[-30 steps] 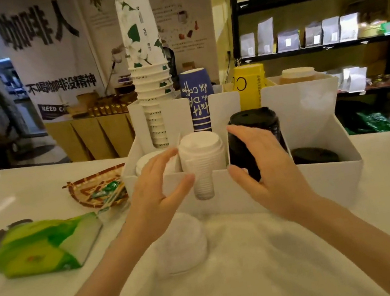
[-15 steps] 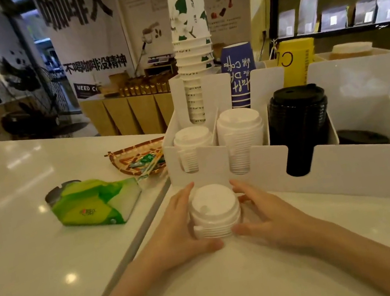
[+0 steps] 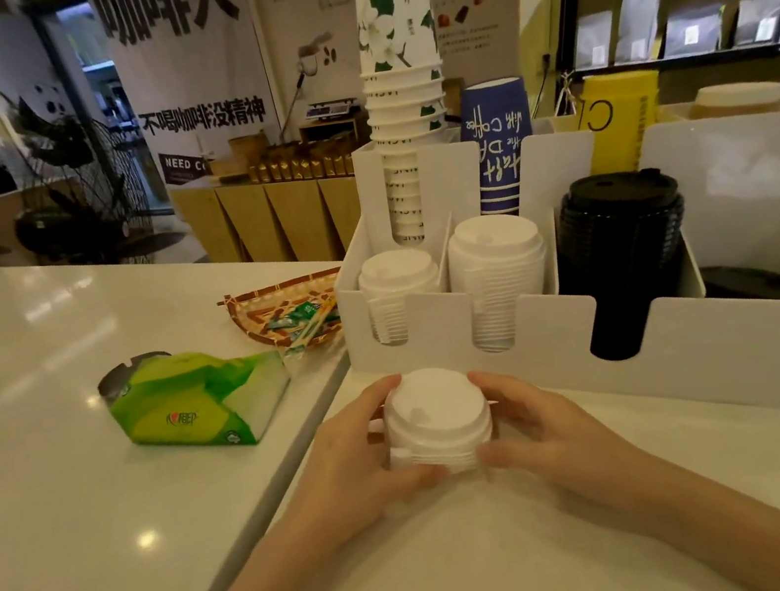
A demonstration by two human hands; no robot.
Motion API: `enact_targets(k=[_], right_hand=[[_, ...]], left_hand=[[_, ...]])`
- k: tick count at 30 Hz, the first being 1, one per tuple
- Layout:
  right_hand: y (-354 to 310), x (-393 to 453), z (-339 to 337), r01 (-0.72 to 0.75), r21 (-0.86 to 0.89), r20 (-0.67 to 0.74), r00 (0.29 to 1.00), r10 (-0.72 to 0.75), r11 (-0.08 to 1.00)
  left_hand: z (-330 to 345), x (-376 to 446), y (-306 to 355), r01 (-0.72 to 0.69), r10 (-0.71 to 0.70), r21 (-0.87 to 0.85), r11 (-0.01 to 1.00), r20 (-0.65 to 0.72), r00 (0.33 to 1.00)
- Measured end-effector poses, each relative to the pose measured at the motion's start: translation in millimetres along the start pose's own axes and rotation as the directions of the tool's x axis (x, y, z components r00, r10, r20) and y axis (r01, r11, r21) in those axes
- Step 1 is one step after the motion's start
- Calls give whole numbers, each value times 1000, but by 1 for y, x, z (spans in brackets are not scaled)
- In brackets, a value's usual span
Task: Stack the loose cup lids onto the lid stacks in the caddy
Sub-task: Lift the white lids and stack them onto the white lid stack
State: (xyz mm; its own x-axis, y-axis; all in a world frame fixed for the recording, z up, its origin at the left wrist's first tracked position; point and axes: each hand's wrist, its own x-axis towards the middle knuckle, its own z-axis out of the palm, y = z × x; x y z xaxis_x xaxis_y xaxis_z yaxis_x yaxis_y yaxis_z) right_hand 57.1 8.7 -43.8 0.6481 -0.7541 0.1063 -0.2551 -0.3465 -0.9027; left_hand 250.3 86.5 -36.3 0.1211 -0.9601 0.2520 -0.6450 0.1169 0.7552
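Note:
A short pile of loose white cup lids (image 3: 436,420) rests on the white counter just in front of the white caddy (image 3: 731,349). My left hand (image 3: 354,458) cups its left side and my right hand (image 3: 541,425) cups its right side, fingers curled around the pile. In the caddy's front row stand a small white lid stack (image 3: 397,275), a taller white lid stack (image 3: 494,250) and a black lid stack (image 3: 624,243). A low black lid stack (image 3: 757,290) lies in the rightmost compartment.
Paper cup stacks rise from the caddy's back row: white-green (image 3: 403,84), blue (image 3: 498,140), yellow (image 3: 623,124). A green tissue pack (image 3: 198,399) and a woven tray of sachets (image 3: 292,312) lie left of the caddy. A counter seam runs diagonally left of my hands.
Both hands came down from the caddy's lid stacks to the loose white lid pile on the counter and closed around it; the view shifted left and nearer.

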Motion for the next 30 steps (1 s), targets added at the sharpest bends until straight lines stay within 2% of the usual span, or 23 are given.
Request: enact_targets(k=[3, 5, 13, 18, 24, 30], right_hand=[[-9, 4, -3, -32, 162, -4, 999, 33, 986], [-19, 9, -7, -14, 147, -42, 999, 20, 989], [-90, 53, -40, 175, -101, -116, 976, -186, 979], [-121, 102, -59, 242, -273, -79, 959, -272, 931], [-121, 147, -72, 187, -439, -9, 977, -213, 879], [-107, 162, -73, 111, -679, 14, 990, -138, 726]], left_hand=[[-5, 2, 3, 1, -4, -46, 999, -67, 998], [-10, 5, 7, -14, 8, -58, 998, -109, 994], [-48, 47, 41, -125, 114, -19, 992, -299, 948], [-65, 79, 54, -144, 138, 13, 989, -394, 909], [-63, 118, 46, -100, 125, 81, 992, -421, 898], [-47, 133, 35, 3, 124, 318, 948, -377, 918]])
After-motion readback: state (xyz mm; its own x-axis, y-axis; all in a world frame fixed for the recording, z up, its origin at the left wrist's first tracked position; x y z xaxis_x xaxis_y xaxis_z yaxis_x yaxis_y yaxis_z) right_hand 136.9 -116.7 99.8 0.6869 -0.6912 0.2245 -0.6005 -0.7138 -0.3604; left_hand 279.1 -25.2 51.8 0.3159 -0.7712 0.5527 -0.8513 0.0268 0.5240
